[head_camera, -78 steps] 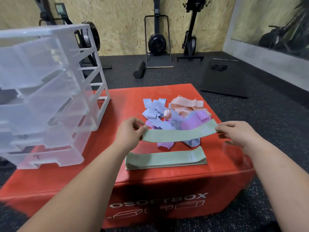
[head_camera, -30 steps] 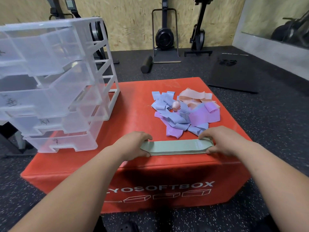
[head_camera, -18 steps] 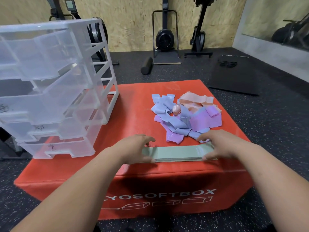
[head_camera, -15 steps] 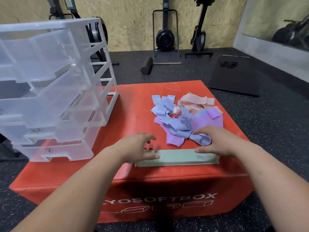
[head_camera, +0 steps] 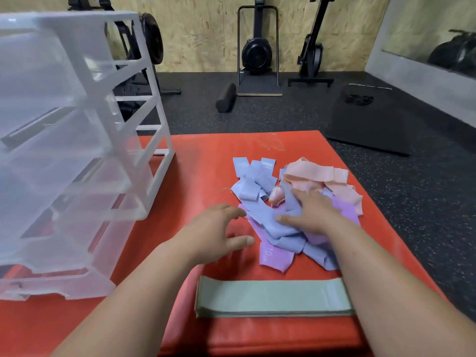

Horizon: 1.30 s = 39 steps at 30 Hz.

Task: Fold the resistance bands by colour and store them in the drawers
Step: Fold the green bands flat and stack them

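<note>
Dark rubber gym flooring (head_camera: 283, 114) and a plywood wall (head_camera: 206, 34) surround a red soft box (head_camera: 206, 161). On its left side stands a clear plastic drawer unit (head_camera: 77, 150). A flat stack of green bands (head_camera: 270, 297) lies near the front edge. Behind it sits a loose pile of blue, purple and peach bands (head_camera: 268, 222). On this pile the right hand (head_camera: 311, 212) rests, fingers spread and fairly straight. Just beside it, the left hand (head_camera: 216, 233) hovers with fingers apart, holding nothing.

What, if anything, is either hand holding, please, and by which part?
Nothing is held: the left hand hovers open, and the right hand rests flat on the blue bands without gripping.
</note>
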Each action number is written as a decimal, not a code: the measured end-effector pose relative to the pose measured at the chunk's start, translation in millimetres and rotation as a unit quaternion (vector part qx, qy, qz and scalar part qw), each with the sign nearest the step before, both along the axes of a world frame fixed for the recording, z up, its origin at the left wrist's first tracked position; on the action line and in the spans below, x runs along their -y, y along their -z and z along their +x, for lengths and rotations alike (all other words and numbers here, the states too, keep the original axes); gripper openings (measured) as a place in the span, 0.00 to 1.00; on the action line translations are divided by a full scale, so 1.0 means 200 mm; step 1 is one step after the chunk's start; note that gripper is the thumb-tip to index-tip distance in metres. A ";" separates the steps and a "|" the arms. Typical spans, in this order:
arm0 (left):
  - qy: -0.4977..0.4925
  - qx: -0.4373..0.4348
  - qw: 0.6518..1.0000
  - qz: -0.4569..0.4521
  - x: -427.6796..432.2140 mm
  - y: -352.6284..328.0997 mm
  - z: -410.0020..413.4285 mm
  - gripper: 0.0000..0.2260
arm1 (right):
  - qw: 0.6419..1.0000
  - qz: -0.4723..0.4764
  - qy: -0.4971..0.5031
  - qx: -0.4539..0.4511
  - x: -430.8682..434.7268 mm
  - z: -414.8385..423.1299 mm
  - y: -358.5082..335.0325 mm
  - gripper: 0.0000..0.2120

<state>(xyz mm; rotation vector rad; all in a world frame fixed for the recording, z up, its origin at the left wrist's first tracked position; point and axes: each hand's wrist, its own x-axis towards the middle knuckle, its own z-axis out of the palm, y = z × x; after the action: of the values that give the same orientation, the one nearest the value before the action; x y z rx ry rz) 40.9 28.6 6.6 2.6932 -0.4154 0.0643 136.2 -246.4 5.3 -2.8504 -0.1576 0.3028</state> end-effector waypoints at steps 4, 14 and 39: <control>-0.018 0.021 0.999 -0.043 -0.03 0.02 0.07 0.28 | 0.989 -0.036 -0.139 0.043 -0.17 -0.02 0.01 0.35; -0.027 0.053 0.992 -0.113 0.06 0.01 0.14 0.19 | 0.969 0.062 -0.130 0.202 -0.08 -0.01 -0.04 0.20; -0.026 0.037 0.997 -0.067 -0.01 -0.05 0.02 0.22 | 0.996 0.067 -0.044 0.036 0.31 -0.12 -0.19 0.39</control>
<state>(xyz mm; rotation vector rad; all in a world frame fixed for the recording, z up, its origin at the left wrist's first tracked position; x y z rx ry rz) 44.5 31.2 16.6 2.5756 -0.3516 0.2007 111.6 -307.9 43.5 -2.7262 -0.3079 0.1995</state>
